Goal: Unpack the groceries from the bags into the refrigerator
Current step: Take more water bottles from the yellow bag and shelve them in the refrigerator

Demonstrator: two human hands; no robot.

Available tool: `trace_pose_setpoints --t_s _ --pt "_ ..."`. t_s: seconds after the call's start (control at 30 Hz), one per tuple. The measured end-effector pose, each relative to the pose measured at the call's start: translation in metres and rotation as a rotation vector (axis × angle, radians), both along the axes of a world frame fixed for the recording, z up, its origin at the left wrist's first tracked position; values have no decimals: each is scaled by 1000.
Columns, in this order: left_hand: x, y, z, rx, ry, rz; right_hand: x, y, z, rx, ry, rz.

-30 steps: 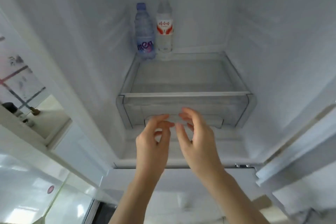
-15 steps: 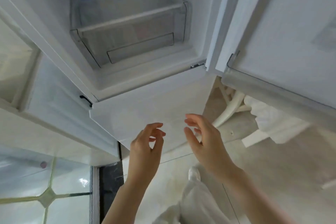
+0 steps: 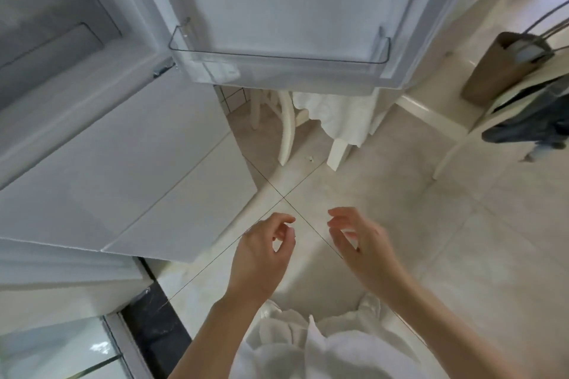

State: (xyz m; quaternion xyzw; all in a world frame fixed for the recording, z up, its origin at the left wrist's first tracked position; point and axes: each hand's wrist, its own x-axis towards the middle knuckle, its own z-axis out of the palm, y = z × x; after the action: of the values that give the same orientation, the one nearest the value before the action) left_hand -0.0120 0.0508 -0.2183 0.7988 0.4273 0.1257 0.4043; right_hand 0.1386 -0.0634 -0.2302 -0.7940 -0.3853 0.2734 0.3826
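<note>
Two bare hands hang over the pale tiled floor (image 3: 431, 224), neither holding anything. At far left stands the open white refrigerator (image 3: 61, 24), its grey inner compartment in view above a closed white lower door (image 3: 129, 169). Next along, the swung-out upper door carries a clear plastic door shelf (image 3: 277, 61), which looks to hold nothing. Below it the left hand (image 3: 261, 252) has its fingers loosely curled, thumb and forefinger close but pinching nothing; just beside it the right hand (image 3: 363, 243) is relaxed and half-spread. Beyond them stand the legs of a cream chair (image 3: 286, 132) draped with white cloth. At far right, well apart from both hands, a brown paper bag with thin dark handles (image 3: 505, 71) sits upright on a light seat, beside a dark blue garment (image 3: 529, 123).

That bag is likely the groceries' source. Its paper should be stiff yet tearable, and the weight inside cannot be judged; I would take it by both handles, or support it under the base, rather than squeeze the sides. Its contents are hidden.
</note>
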Motion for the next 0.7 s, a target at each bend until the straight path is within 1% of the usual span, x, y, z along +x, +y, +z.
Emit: trace_pose_setpoints --t_s 0.1,0.23,0.4,0.57,0.7 --pt "60 -38 -6 -21 10 -104 40 -44 -5 -36 -18 -40" --pt "141 -90 -15 -56 -4 -188 105 -107 -13 -118 -21 -71" --pt "227 -144 -27 -55 35 -279 187 -169 -16 -201 -58 -92" --pt "283 -162 -29 -53 118 -382 249 -200 -16 -220 -57 -185" --pt "323 -150 -31 -8 148 -391 291 -194 -19 -210 -55 -236"
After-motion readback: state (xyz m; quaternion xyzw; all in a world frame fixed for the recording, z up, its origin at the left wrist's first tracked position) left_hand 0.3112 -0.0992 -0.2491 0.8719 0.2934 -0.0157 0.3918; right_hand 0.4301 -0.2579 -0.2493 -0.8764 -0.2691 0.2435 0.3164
